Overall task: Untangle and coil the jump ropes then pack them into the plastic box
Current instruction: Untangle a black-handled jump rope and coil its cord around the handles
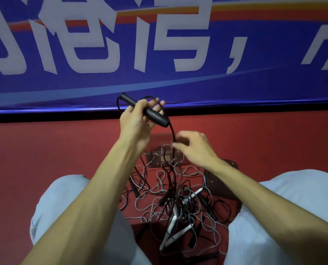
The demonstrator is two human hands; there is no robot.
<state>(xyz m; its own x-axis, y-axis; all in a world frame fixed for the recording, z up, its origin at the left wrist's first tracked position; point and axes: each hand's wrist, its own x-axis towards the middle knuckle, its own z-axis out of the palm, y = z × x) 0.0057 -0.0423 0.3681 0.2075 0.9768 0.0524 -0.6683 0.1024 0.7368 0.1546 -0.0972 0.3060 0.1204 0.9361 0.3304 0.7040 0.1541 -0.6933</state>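
Note:
My left hand [138, 119] grips a black jump-rope handle [153, 114], raised above the floor, with a black loop arching over the fingers. The handle's black rope [172, 134] drops from its lower end to my right hand [193, 148], which pinches it between thumb and fingers. Below lies a tangled pile of jump ropes [170, 199] between my knees, grey and black cords mixed with white handles [175, 236] and black handles. A clear plastic box [157, 159] sits just beyond the pile, partly hidden by my hands.
A clear lid-like piece [224, 180] lies to the right of the pile, behind my right forearm. The floor [63, 146] is red. A blue banner [159, 54] with large white characters stands close ahead. My knees in pale trousers flank the pile.

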